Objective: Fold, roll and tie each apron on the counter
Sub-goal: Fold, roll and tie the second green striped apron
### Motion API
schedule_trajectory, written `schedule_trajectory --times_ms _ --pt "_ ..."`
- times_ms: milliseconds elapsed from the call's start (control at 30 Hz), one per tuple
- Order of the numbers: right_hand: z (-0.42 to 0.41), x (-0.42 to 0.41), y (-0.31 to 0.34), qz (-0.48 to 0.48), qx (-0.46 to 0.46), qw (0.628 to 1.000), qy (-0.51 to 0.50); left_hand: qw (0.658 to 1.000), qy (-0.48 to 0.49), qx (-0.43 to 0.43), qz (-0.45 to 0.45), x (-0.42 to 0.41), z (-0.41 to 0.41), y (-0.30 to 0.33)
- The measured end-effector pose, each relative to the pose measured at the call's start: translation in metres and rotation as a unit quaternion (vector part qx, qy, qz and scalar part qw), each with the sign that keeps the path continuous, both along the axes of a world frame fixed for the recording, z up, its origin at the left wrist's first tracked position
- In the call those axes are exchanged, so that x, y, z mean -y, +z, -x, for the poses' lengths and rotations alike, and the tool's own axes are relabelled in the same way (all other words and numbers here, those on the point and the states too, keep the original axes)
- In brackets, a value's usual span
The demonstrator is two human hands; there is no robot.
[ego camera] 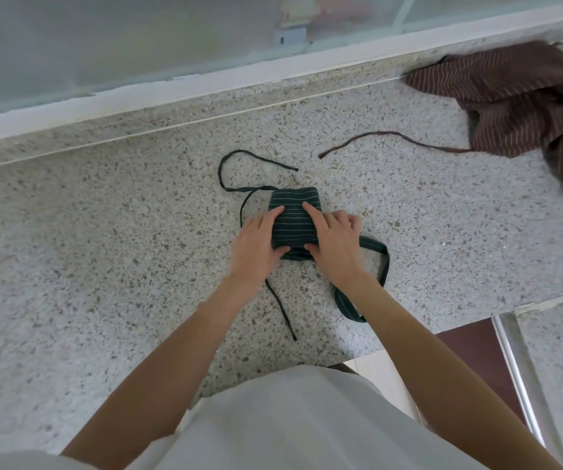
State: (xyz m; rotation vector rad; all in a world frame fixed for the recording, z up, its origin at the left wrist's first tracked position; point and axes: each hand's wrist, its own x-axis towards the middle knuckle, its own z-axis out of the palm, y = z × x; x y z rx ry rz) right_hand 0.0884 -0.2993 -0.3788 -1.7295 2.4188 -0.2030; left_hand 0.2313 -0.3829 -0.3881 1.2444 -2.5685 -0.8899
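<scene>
At the centre of the frame, a dark green striped apron [294, 221], rolled into a compact bundle, lies on a speckled counter [103, 239]. The left hand [259, 243] and right hand [331, 239] curl around its 2 sides, apparently gripping it. A crumpled brown striped apron [524, 103] sits upper right.

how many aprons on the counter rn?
2. A green striped apron mid-counter, partly rolled under both hands. A brown striped apron lies crumpled at the far right by the wall. Any beyond the frame edge can't be seen.
</scene>
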Motion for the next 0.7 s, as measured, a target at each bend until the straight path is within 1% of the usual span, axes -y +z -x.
schedule_trajectory --times_ms 33,100,167,233,333,400,500,600,667,700 --pt "-0.001 -0.003 0.001 0.024 -0.046 0.999 0.005 0.999 -0.001 -0.007 0.043 -0.001 0.000 -0.001" --pt "-0.001 -0.010 -0.002 0.064 -0.103 0.993 0.008 0.993 -0.004 -0.019 0.115 -0.004 -0.002 -0.004" --pt "0.000 -0.019 -0.006 0.083 -0.110 0.990 0.016 0.987 -0.027 -0.022 0.156 -0.007 -0.006 -0.012" --pt "0.003 -0.029 -0.009 0.082 -0.100 0.990 0.048 0.981 -0.081 -0.032 0.173 -0.010 -0.011 -0.018" --pt "0.009 -0.036 -0.014 0.042 -0.095 0.987 0.121 0.980 -0.134 -0.060 0.137 -0.007 -0.015 -0.025" --pt "0.015 -0.034 -0.017 0.007 -0.077 0.988 0.137 0.983 -0.148 -0.054 0.098 -0.002 -0.015 -0.026" --pt "0.021 -0.029 -0.021 -0.047 -0.039 0.991 0.122 0.982 -0.181 -0.041 0.046 0.008 -0.012 -0.030" --pt "0.019 -0.028 -0.026 -0.029 0.003 0.994 0.108 0.980 -0.195 -0.036 0.022 0.013 -0.008 -0.033" --pt "0.018 -0.025 -0.025 -0.019 0.049 0.995 0.082 0.979 -0.200 -0.043 0.012 0.017 -0.003 -0.034" --pt "0.018 -0.023 -0.023 -0.016 0.069 0.995 0.067 0.979 -0.198 -0.045 -0.010 0.020 -0.001 -0.033"
